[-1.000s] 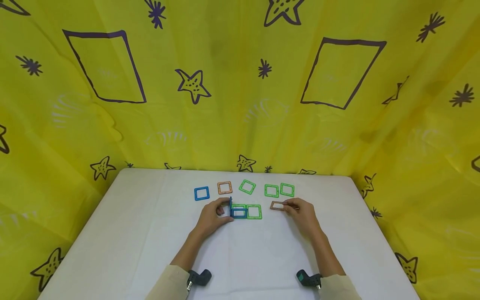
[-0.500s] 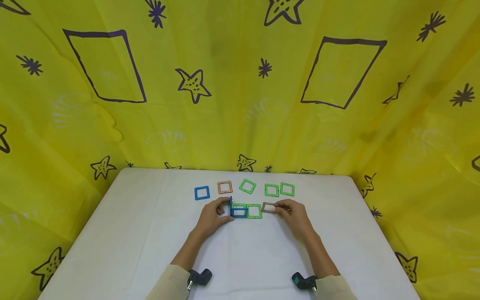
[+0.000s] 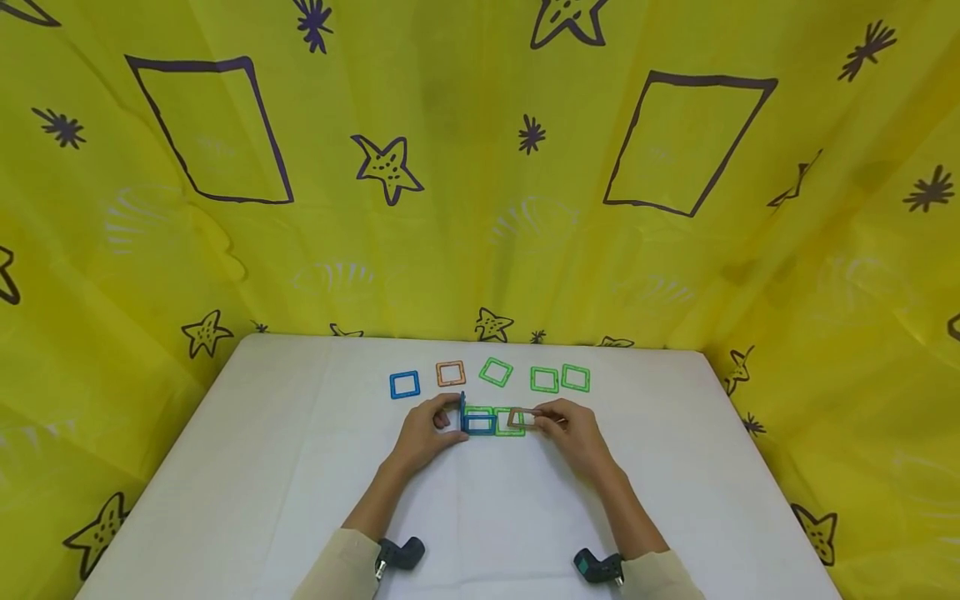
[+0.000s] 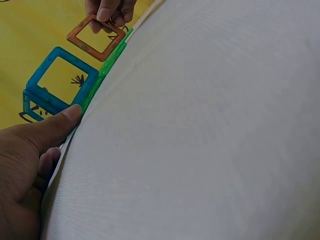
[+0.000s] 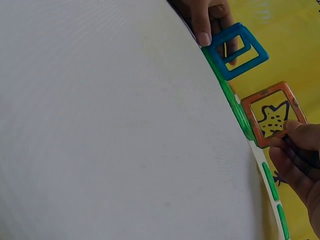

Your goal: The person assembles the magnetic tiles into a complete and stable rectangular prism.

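Two blue magnetic tiles stand upright at a corner: a left one [image 3: 462,413] and a front one [image 3: 480,432]. They stand on a flat green magnetic tile [image 3: 478,410], with a second green tile [image 3: 509,433] joined on its right. My left hand [image 3: 422,435] grips the blue corner from the left, its thumb at the lower front corner of the blue tile [image 4: 43,66]. With thumb and fingertips, my right hand [image 3: 587,437] pinches an orange magnetic tile [image 5: 251,124] by its right side. That tile is held raised and tilted, overlapping the right green tile in the head view.
Behind the hands lies a row of loose flat tiles: a blue one [image 3: 393,387], an orange one [image 3: 451,383] and several green ones [image 3: 544,391]. The white-covered table [image 3: 480,517] ends at a yellow patterned curtain [image 3: 450,250] at the back.
My right hand has moved left with the orange tile, from well right of the green tiles to over the right one. My left hand and the blue tiles have stayed put.
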`<state>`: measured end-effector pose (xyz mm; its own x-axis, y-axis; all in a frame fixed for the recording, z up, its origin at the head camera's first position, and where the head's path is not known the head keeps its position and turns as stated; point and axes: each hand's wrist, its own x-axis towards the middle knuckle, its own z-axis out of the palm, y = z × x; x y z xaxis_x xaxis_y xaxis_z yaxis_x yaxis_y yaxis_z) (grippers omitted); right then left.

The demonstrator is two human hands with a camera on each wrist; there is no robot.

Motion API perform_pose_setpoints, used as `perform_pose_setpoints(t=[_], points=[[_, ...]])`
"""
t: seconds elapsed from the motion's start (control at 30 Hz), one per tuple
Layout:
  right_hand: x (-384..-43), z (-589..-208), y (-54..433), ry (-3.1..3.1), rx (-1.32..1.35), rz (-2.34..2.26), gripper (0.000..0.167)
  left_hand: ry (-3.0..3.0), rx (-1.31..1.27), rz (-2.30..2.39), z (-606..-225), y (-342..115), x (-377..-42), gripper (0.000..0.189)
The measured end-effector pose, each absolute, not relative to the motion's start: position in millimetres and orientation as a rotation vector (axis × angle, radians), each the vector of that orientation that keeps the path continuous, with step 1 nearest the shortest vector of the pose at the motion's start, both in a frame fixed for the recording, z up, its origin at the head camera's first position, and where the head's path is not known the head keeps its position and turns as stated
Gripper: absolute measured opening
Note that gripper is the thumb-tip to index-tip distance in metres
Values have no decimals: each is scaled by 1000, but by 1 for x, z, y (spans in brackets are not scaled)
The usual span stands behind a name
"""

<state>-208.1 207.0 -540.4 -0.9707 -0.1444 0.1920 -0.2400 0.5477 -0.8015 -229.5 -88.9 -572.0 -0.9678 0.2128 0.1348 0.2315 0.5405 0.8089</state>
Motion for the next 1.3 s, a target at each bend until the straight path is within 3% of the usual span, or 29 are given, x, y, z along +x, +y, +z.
perform_pose_setpoints(t=[1.3], points=[[-198, -548, 187, -2749, 482, 1400, 16, -2728, -403, -1435, -573, -89, -231, 59]])
